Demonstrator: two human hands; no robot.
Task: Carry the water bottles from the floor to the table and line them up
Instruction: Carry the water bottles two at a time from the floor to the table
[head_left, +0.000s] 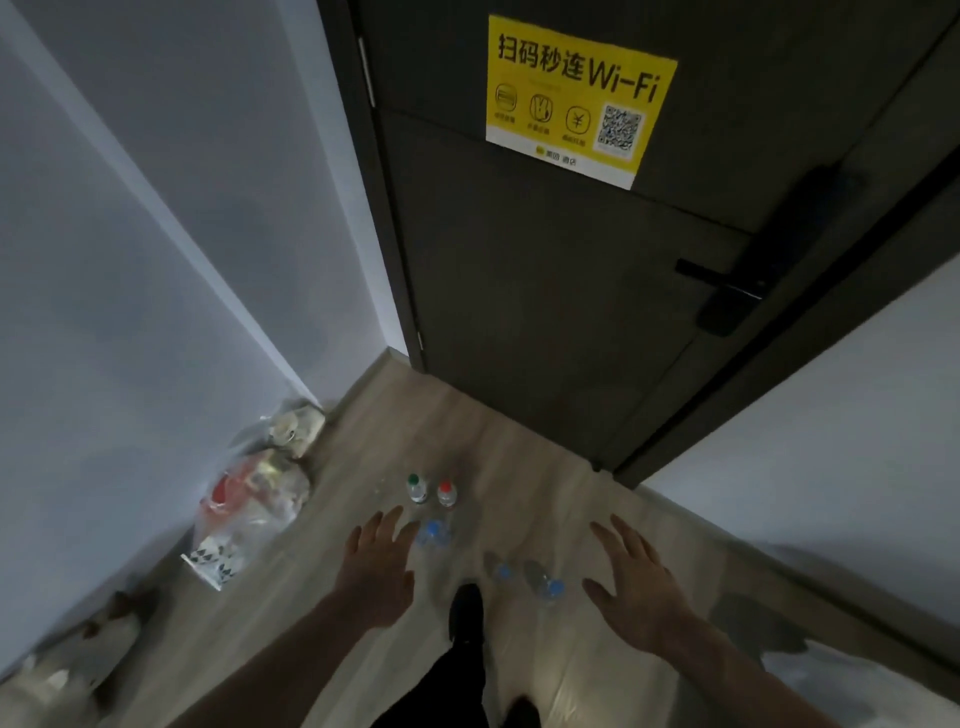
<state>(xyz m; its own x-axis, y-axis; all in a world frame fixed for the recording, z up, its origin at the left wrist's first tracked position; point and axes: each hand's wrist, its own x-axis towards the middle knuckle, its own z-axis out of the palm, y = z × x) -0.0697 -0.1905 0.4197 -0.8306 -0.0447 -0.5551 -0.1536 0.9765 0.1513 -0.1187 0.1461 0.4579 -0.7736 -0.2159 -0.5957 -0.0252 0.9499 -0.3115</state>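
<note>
Several clear water bottles stand on the wooden floor (519, 467) in front of a dark door. One has a green cap (415, 487), one a red cap (446, 492), and blue-capped ones sit nearer me (432, 532), (503, 570), (551, 588). My left hand (375, 564) hovers with fingers spread just left of the nearest blue-capped bottle, holding nothing. My right hand (635, 582) is spread and empty to the right of the bottles. No table is in view.
A closed dark door (545, 291) with a yellow Wi-Fi sticker (576, 98) and a black handle (719, 283) faces me. Plastic bags of rubbish (249, 499) lie against the left wall. My dark shoe (465, 608) stands between my hands.
</note>
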